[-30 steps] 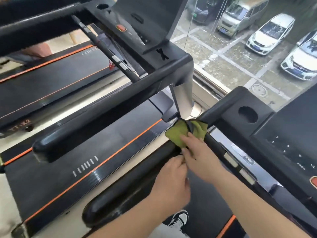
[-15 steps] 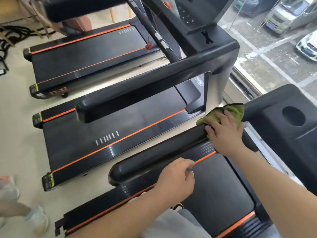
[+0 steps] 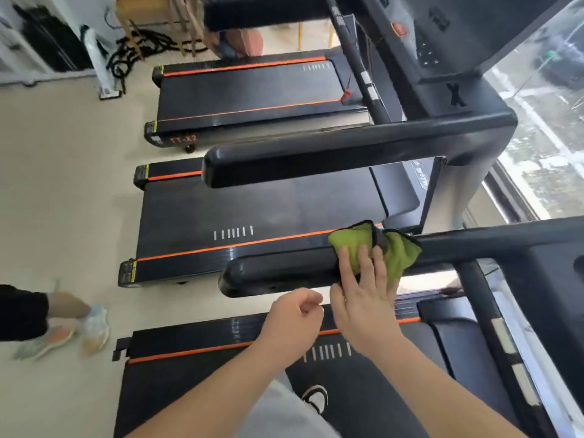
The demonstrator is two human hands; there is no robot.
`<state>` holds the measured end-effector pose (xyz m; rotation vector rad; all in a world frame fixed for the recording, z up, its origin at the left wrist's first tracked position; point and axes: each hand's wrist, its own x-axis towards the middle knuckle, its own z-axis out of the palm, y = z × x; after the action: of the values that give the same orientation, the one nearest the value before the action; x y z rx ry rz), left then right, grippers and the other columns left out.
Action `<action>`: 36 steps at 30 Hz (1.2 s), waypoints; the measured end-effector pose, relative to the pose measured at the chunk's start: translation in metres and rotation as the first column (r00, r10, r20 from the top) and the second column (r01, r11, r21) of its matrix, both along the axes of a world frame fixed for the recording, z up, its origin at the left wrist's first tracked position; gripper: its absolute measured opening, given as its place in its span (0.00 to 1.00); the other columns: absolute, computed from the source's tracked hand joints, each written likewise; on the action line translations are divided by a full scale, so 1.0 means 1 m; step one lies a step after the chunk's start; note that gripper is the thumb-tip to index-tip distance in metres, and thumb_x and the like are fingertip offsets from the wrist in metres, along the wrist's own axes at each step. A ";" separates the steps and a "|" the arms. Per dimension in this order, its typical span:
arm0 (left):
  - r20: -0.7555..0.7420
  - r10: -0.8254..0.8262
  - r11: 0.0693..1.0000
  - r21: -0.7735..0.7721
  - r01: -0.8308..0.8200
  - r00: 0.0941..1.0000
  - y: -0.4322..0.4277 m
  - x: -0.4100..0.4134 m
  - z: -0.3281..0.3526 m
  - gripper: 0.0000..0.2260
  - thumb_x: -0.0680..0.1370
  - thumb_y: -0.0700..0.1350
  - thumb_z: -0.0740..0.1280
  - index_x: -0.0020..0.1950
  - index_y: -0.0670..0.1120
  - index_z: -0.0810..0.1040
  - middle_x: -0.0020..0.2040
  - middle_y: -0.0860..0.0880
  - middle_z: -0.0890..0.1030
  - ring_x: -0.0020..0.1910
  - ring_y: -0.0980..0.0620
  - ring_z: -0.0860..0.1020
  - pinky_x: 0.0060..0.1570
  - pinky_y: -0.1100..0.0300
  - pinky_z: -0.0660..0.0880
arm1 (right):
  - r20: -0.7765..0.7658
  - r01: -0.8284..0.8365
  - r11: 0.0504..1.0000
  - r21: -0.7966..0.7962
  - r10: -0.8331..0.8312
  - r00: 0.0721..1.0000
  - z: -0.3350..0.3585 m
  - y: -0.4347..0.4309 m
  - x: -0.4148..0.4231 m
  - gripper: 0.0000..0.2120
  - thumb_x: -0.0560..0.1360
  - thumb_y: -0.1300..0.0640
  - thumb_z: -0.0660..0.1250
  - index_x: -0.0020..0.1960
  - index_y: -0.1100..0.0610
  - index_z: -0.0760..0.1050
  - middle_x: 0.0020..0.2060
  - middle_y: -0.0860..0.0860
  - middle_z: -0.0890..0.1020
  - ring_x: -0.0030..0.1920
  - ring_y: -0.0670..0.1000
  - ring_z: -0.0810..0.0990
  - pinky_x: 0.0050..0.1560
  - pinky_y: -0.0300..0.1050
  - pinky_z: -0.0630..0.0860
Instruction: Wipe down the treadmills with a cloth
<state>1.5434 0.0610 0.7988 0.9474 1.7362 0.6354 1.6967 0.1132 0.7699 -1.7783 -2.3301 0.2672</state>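
The green cloth (image 3: 399,252) is lying draped over the black handrail (image 3: 278,273) of the nearest treadmill (image 3: 205,349), sagging softly down both sides of the bar. It is looking light and limp, so it is likely to bunch up or slip on the smooth, rigid rail unless it is pinned flat from above. Wrapping the fingers round the bar with the cloth underneath would probably give the surest hold. The right hand (image 3: 366,295) is pressing on the cloth with fingers straight and spread, not clutching it. The left hand (image 3: 290,317) is hovering just beside it, below the rail, curled into a loose fist and holding nothing. Beyond, the middle treadmill (image 3: 252,210) and the far treadmill (image 3: 246,90) are waiting side by side.
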 end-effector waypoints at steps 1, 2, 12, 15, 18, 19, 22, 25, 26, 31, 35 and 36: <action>-0.002 -0.009 1.000 0.009 0.009 1.000 -0.001 -0.003 0.003 0.09 0.81 0.44 0.67 0.59 0.54 0.83 0.49 0.56 0.84 0.49 0.61 0.82 0.46 0.73 0.74 | 0.020 -0.099 0.995 0.027 0.099 0.995 0.003 0.006 0.010 0.30 0.80 0.46 0.55 0.81 0.50 0.64 0.77 0.59 0.67 0.80 0.63 0.58 0.74 0.75 0.57; -0.003 -0.016 1.000 0.008 0.016 1.000 0.000 -0.003 0.004 0.09 0.81 0.45 0.67 0.58 0.55 0.82 0.49 0.56 0.84 0.49 0.61 0.82 0.45 0.75 0.73 | 0.052 -0.193 0.980 0.041 0.190 0.980 0.006 0.019 0.028 0.29 0.79 0.45 0.56 0.80 0.48 0.65 0.76 0.58 0.70 0.79 0.63 0.61 0.74 0.75 0.59; -0.023 -0.028 0.999 0.033 0.028 0.999 -0.011 -0.073 0.011 0.07 0.82 0.46 0.66 0.53 0.58 0.83 0.47 0.59 0.85 0.47 0.61 0.83 0.53 0.61 0.81 | 0.242 0.208 0.975 0.081 -0.221 0.945 0.017 0.091 0.013 0.25 0.83 0.44 0.50 0.44 0.51 0.83 0.40 0.53 0.81 0.43 0.60 0.73 0.54 0.56 0.69; -0.115 -0.019 0.984 0.172 0.039 0.993 -0.009 -0.091 0.017 0.07 0.82 0.45 0.67 0.53 0.57 0.82 0.43 0.60 0.83 0.45 0.63 0.80 0.46 0.69 0.76 | -0.046 0.225 0.940 0.256 -0.220 0.974 0.013 0.054 -0.043 0.22 0.85 0.49 0.55 0.41 0.55 0.81 0.38 0.55 0.79 0.42 0.62 0.75 0.54 0.59 0.72; -0.254 0.003 0.936 0.341 0.086 0.967 -0.010 -0.107 0.018 0.08 0.79 0.42 0.69 0.54 0.55 0.81 0.45 0.60 0.79 0.47 0.59 0.78 0.45 0.71 0.73 | -0.099 0.106 0.975 0.193 -0.088 0.991 0.006 0.008 -0.098 0.14 0.83 0.49 0.61 0.56 0.54 0.82 0.53 0.54 0.82 0.59 0.63 0.76 0.66 0.64 0.70; -0.299 0.021 0.922 0.374 0.097 0.954 -0.011 -0.115 0.015 0.10 0.78 0.40 0.70 0.55 0.54 0.80 0.46 0.61 0.77 0.48 0.58 0.77 0.44 0.71 0.72 | -0.086 0.057 0.984 0.166 -0.043 0.995 0.004 -0.001 -0.105 0.15 0.81 0.47 0.63 0.61 0.54 0.81 0.58 0.55 0.81 0.63 0.63 0.74 0.69 0.65 0.68; -0.374 0.056 0.946 0.317 0.071 0.926 -0.014 -0.139 -0.002 0.16 0.76 0.36 0.69 0.59 0.53 0.77 0.51 0.62 0.72 0.51 0.63 0.74 0.45 0.72 0.69 | -0.057 -0.216 0.968 0.131 0.225 0.973 0.014 0.010 -0.077 0.23 0.78 0.43 0.67 0.68 0.52 0.78 0.65 0.53 0.78 0.69 0.60 0.73 0.70 0.63 0.69; -0.332 0.080 0.975 0.222 -0.005 0.940 -0.014 -0.146 -0.013 0.15 0.76 0.38 0.70 0.58 0.55 0.75 0.52 0.60 0.72 0.52 0.64 0.74 0.49 0.66 0.74 | -0.017 -0.271 0.961 0.061 0.272 0.962 0.021 0.039 -0.030 0.28 0.73 0.38 0.71 0.70 0.48 0.78 0.70 0.51 0.76 0.70 0.57 0.73 0.70 0.58 0.73; -0.305 0.104 0.977 0.208 -0.041 0.947 -0.013 -0.145 -0.015 0.14 0.76 0.39 0.71 0.56 0.55 0.74 0.52 0.60 0.72 0.51 0.63 0.75 0.49 0.65 0.74 | -0.002 -0.192 0.981 0.027 0.192 0.981 0.023 0.045 -0.023 0.29 0.72 0.36 0.71 0.69 0.46 0.78 0.70 0.51 0.76 0.70 0.56 0.73 0.70 0.56 0.72; -0.247 0.173 0.979 0.152 -0.138 0.953 -0.015 -0.146 -0.020 0.15 0.77 0.38 0.70 0.54 0.57 0.74 0.52 0.60 0.75 0.50 0.62 0.77 0.51 0.63 0.78 | 0.162 0.039 0.991 0.132 -0.060 0.985 0.016 0.032 -0.075 0.20 0.80 0.40 0.60 0.55 0.55 0.80 0.52 0.55 0.82 0.56 0.62 0.77 0.67 0.64 0.70; -0.240 0.193 0.979 0.120 -0.168 0.951 -0.022 -0.150 -0.016 0.15 0.77 0.36 0.69 0.52 0.56 0.74 0.51 0.57 0.77 0.48 0.59 0.78 0.45 0.64 0.77 | 0.171 -0.105 0.993 0.060 0.093 0.981 0.012 -0.002 -0.153 0.20 0.83 0.40 0.56 0.59 0.53 0.76 0.57 0.53 0.81 0.62 0.59 0.77 0.72 0.66 0.66; -0.223 0.206 0.975 0.128 -0.181 0.953 -0.023 -0.151 -0.015 0.15 0.77 0.35 0.68 0.51 0.56 0.74 0.50 0.56 0.78 0.47 0.58 0.78 0.44 0.62 0.78 | 0.164 -0.152 0.987 0.049 0.142 0.976 0.012 -0.007 -0.168 0.20 0.83 0.39 0.56 0.61 0.53 0.75 0.58 0.52 0.81 0.63 0.59 0.77 0.73 0.66 0.66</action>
<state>1.3926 0.0377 0.7833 0.9634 2.0420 0.7740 1.5285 0.1064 0.7816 -1.6582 -2.5562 0.0763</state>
